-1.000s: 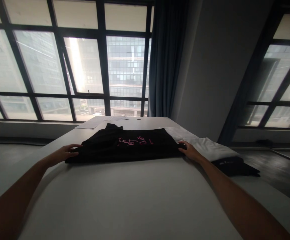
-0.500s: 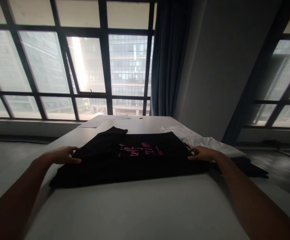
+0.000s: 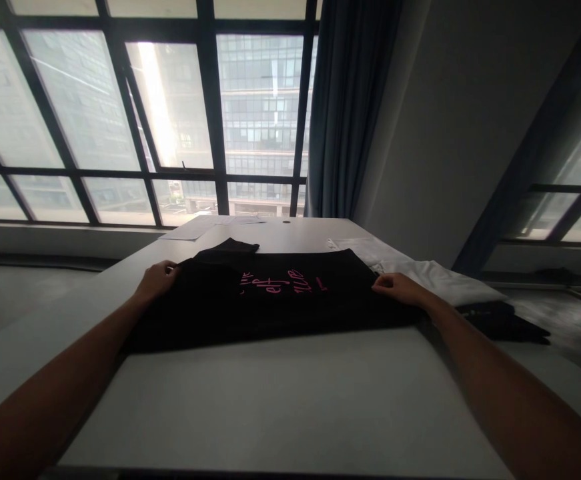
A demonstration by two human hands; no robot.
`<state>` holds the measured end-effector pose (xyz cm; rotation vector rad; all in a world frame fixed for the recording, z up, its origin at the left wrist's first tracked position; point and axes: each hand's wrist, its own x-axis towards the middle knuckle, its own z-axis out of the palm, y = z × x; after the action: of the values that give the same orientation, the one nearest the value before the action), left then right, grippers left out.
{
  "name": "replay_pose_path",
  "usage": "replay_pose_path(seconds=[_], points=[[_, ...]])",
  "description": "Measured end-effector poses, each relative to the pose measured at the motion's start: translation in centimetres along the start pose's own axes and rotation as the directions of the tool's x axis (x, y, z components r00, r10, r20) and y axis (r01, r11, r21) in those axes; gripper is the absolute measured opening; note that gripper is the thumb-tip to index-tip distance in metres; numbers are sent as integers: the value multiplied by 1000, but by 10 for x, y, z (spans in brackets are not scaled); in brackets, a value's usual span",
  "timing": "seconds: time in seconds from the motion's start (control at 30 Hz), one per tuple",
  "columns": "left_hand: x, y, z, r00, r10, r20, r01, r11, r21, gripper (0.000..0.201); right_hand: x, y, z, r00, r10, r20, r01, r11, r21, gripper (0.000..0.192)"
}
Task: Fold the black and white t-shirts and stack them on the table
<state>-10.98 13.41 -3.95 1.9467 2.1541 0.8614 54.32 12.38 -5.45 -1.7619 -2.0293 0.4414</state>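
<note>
A black T-shirt (image 3: 270, 303) with pink lettering lies spread on the white table (image 3: 280, 400). My left hand (image 3: 157, 280) grips the shirt's far left edge, fingers curled over the cloth. On the right side of the shirt rests my right hand (image 3: 400, 288), fingers pinching the fabric near its edge. Both arms reach forward over the table.
A white garment (image 3: 420, 272) lies to the right of the shirt, with a dark garment (image 3: 500, 323) beyond it at the table's right edge. Papers (image 3: 205, 227) lie at the far end. Large windows and a blue curtain (image 3: 345, 113) stand behind.
The black shirt came toward me and spread wider over the table. My left hand slid further up the shirt's left edge; my right hand stayed on the right side.
</note>
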Motion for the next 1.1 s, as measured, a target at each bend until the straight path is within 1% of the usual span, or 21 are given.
replay_pose_path(seconds=[0.07,0.13,0.2,0.23,0.3,0.33,0.37,0.4,0.43,0.47,0.53,0.57,0.63,0.7,0.77,0.83,0.87,0.9,0.97,1.03,1.1], points=[[2,-5,1,997,-74,12,72,992,103,47,4,0,6,1000,7,-9,-8,995,-101,28],[1,-4,1,996,-85,1,83,976,200,47,6,-3,8,1000,7,-22,-12,981,-194,21],[-2,4,-1,999,-34,-24,39,964,263,47,5,-10,6,999,21,-43,-32,960,-277,17],[-5,10,0,1000,18,-18,-12,959,284,47,4,-16,4,998,27,-63,-46,947,-317,18],[-13,24,5,984,166,68,-178,943,282,51,-1,-30,4,993,-4,-115,-39,931,-364,22],[-18,30,11,959,250,135,-277,928,249,54,-4,-38,6,991,-48,-128,0,935,-356,26],[-23,35,18,924,321,208,-362,910,204,57,-7,-47,11,987,-108,-121,63,944,-324,30],[-28,38,26,888,368,275,-419,894,160,60,-9,-56,17,981,-171,-87,142,952,-270,35],[-33,39,35,859,387,335,-449,884,129,63,-11,-63,24,973,-229,-28,219,954,-204,40],[-37,38,43,839,381,388,-454,883,116,66,-13,-69,31,960,-278,41,281,950,-138,45],[-42,33,55,822,329,466,-430,894,126,68,-14,-74,43,933,-331,142,342,938,-61,52],[-43,30,58,819,309,484,-419,898,134,68,-13,-73,46,931,-330,155,342,938,-57,50],[-42,25,61,819,293,494,-408,902,143,67,-11,-65,43,955,-278,100,289,950,-119,40],[-41,24,60,823,287,489,-404,903,150,67,-8,-52,34,981,-191,43,196,956,-220,32],[-40,26,59,831,280,481,-398,903,162,68,-7,-41,22,990,-129,54,139,951,-277,21],[-41,30,57,847,277,454,-389,904,176,69,-7,-33,12,989,-129,71,144,954,-265,14],[-41,32,57,857,281,431,-388,904,181,69,-7,-32,9,988,-148,51,156,956,-248,13],[-42,34,55,867,291,405,-389,903,184,69,-7,-32,7,986,-168,5,165,957,-239,14],[-43,38,53,881,318,350,-398,898,186,65,-8,-35,8,975,-192,-113,156,952,-265,15],[-44,41,50,886,346,310,-414,890,191,62,-9,-41,12,963,-177,-201,100,934,-343,18],[-44,43,48,887,372,274,-431,881,198,62,-9,-47,21,958,-158,-240,42,904,-426,24]])
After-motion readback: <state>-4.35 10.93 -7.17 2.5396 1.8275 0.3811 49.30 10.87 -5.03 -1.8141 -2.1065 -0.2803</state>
